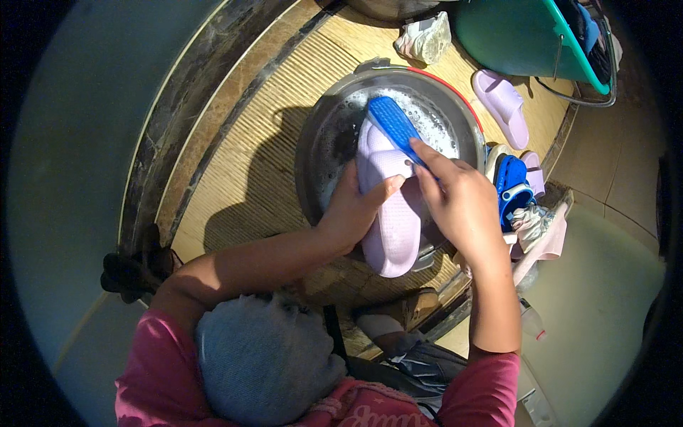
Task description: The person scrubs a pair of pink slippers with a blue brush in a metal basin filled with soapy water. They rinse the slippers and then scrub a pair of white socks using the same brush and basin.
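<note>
A lilac slide sandal (pixel 398 238) is tilted over a round metal basin (pixel 307 171) of sudsy water (pixel 345 117). My left hand (pixel 353 210) grips the sandal by its side, thumb across the strap. In my right hand (pixel 459 196) is a blue scrub brush (pixel 391 121), its narrow end between my fingers. The wide end of the brush lies over the toe part of the sandal. Its bristles are hidden from this side.
A matching lilac slide (pixel 501 107) lies right of the basin, near a tipped green bucket (pixel 516 39) holding dark cloth. Blue clogs (pixel 512 188) and a pale pink slide (pixel 548 245) crowd the right side. A crumpled packet (pixel 425 39) sits behind the basin.
</note>
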### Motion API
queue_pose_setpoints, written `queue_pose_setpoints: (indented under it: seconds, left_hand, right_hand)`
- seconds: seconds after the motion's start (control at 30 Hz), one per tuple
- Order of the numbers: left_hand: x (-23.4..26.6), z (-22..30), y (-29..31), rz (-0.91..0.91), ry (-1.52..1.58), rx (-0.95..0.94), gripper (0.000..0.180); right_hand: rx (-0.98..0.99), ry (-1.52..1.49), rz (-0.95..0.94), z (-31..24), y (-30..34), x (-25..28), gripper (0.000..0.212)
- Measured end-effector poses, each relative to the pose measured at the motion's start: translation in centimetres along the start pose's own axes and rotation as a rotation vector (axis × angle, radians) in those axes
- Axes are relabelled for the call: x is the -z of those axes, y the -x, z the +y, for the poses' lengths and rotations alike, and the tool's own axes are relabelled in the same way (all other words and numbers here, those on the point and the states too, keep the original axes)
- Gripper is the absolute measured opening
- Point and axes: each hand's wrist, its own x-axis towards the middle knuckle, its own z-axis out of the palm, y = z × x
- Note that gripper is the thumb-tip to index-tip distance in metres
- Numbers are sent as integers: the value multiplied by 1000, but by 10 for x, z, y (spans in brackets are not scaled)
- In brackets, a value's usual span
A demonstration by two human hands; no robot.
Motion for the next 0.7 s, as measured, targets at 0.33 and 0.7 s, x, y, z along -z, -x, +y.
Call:
queue_pose_setpoints:
  seconds: [0.33, 0.7]
  left_hand:
    - [4, -8, -8, 43, -1, 46, 71]
    - [10, 8, -6, -224, 698, 345, 69]
  right_hand:
    - [-354, -252, -58, 28, 26, 3, 34]
    - [-284, -368, -5, 12, 36, -44, 45]
